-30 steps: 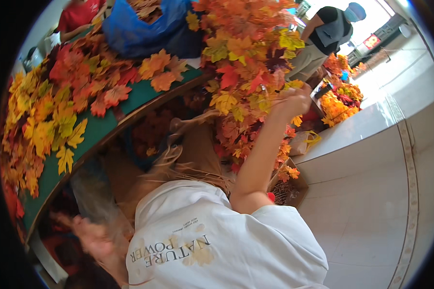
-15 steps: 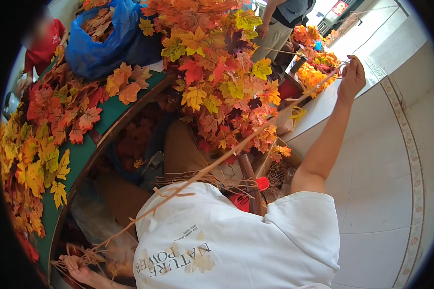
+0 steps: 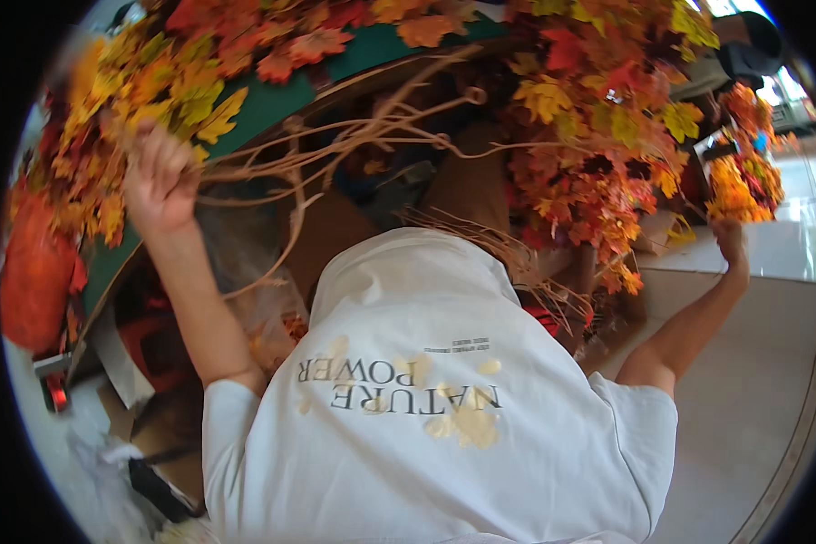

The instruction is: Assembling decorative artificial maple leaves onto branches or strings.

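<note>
Raised at the left beside yellow and orange artificial maple leaves (image 3: 168, 82), my left hand (image 3: 161, 177) is closed on a bare brown branch (image 3: 335, 150). Its forked twigs fan out to the right in front of the table edge and over my lap. One thin twig reaches the hanging red and orange leaf bunch (image 3: 598, 163). My right hand (image 3: 730, 243) is stretched out at the far right, small in view, with its fingers closed. Whether anything is in it does not show. More thin bare branches (image 3: 490, 240) lie across my lap beyond my white shirt.
A green table (image 3: 363, 53) with a curved wooden edge runs along the far side, carrying leaves. At left sit a red-orange bundle (image 3: 36, 272) and clear plastic bags. A white tiled wall (image 3: 725, 335) rises at right. Another leaf pile (image 3: 739, 186) and a person stand farther off.
My view has swung left. My left hand has risen from the lower left with the branch, whose twigs now spread across the middle. My right hand has come down, away from the branch's long stem.
</note>
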Tool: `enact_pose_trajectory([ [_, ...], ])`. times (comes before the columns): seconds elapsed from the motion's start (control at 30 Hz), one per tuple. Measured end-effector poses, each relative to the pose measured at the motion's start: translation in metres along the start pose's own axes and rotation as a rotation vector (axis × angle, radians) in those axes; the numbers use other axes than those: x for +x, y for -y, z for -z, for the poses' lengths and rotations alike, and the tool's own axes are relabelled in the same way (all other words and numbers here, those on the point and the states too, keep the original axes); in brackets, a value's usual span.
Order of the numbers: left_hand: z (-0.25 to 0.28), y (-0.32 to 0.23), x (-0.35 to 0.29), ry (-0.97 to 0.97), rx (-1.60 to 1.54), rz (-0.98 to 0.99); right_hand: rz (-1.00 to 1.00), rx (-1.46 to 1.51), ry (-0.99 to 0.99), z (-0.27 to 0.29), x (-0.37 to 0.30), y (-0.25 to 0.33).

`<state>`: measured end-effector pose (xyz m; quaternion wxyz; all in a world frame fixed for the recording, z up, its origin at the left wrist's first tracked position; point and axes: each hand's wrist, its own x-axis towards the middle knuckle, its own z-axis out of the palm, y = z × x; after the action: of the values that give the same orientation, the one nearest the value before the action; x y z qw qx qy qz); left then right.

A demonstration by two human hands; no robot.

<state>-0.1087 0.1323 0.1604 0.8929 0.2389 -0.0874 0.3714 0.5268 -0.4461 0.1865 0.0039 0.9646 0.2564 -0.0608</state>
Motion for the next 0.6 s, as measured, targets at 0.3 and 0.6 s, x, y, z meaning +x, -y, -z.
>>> enact_pose_trajectory([
  [0.3,-0.027,0.04,0.023,0.025,0.074,0.031,0.978,0.121,-0.111,0.007,-0.08,0.359],
  [0.6,-0.024,0.029,0.016,-0.001,0.019,0.028,1.268,0.756,0.446,-0.142,-0.054,0.516],
])
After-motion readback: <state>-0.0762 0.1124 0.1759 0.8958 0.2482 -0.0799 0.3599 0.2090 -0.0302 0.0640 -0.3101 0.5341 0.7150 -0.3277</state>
